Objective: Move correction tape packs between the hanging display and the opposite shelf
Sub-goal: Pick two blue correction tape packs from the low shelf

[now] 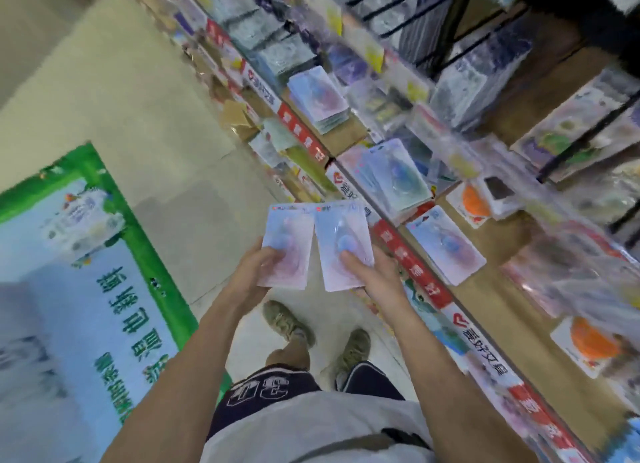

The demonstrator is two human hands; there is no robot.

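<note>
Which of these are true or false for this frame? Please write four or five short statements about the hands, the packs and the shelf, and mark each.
1. Each hand holds one pack. True: the left hand holds the left pack, the right hand the right pack.
2. The two held packs lie on the shelf. False: they are held over the floor, beside the shelf.
3. A similar pack lies on the shelf. True.
4. The person wears gloves. False: both hands are bare.
</note>
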